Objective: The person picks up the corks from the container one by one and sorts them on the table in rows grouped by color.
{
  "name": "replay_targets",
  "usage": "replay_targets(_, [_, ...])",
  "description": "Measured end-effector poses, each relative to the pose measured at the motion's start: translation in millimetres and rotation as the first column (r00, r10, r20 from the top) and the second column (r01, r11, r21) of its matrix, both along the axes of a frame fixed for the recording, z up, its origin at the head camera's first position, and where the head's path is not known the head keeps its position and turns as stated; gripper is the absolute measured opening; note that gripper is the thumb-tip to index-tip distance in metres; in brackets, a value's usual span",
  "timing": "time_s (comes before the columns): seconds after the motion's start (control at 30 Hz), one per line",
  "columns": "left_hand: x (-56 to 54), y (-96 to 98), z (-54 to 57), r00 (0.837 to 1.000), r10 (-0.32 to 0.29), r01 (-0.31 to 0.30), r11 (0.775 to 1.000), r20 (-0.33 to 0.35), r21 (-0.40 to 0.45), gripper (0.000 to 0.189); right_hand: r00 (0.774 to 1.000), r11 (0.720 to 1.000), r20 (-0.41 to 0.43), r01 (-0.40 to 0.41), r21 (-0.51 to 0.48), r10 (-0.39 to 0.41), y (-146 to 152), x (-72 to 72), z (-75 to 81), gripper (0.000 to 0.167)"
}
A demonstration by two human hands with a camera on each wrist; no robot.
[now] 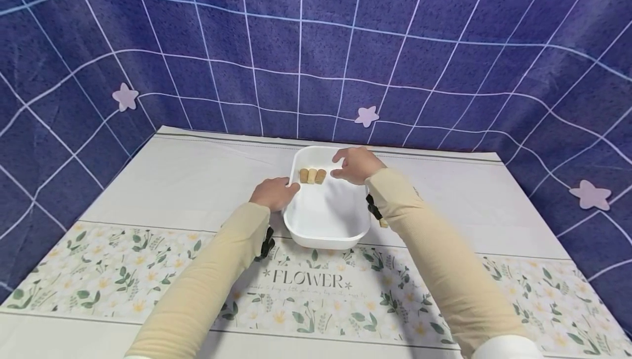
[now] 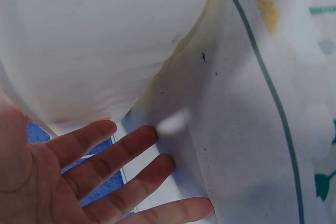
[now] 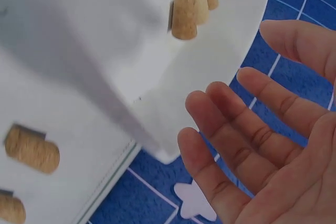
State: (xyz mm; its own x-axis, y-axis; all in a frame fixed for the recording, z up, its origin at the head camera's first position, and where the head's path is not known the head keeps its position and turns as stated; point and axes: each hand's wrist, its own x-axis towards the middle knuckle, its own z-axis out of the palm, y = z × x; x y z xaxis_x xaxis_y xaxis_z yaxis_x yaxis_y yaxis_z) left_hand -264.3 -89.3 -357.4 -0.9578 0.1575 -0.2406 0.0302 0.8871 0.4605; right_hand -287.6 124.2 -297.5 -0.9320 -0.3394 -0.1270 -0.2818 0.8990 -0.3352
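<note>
Three corks (image 1: 312, 176) in tray (image 1: 326, 216) (side by side), table (image 1: 212, 169) beneath, curtain (image 1: 316, 46) behind

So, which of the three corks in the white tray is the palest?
The middle cork in the row: it is pale cream, while the outer corks on either side are brown.

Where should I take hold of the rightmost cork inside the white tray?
Probably pinch the rightmost cork across its near and far faces, coming from above: the pale cork crowds its left side, and the white tray has raised walls.
</note>
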Motion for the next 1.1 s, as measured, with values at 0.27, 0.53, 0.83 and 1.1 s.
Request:
replay_targets(0.27, [3.9, 0.5, 5.6, 1.0, -0.006, 0.006, 1.0, 0.0, 0.002, 0.059, 0.999, 0.999, 0.026, 0.045, 0.021, -0.045, -16, -13.3, -12.7, 0.044])
replay_targets(0.53, [1.8, -1.1, 3.5, 1.0, -0.015, 0.015, 1.0, -0.007, -0.01, 0.06, 0.994, 0.996, 0.063, 0.088, 0.024, -0.089, -28, -24.4, -29.4, 0.048])
replay_targets(0.83, [2.6, -1.1, 2.1, 1.0, -0.01, 0.01, 1.0, -0.013, -0.013, 0.059, 0.982, 0.987, 0.101, 0.16, -0.009, -0.158, -35, -26.7, -41.3, 0.053])
replay_targets(1.1, [3.4, -0.5, 3.8, 1.0, -0.007, 0.007, 1.0, -0.016, -0.006, 0.058, 0.971, 0.973, 0.117, 0.219, -0.071, -0.209, -35, -28.6, -55.5, 0.056])
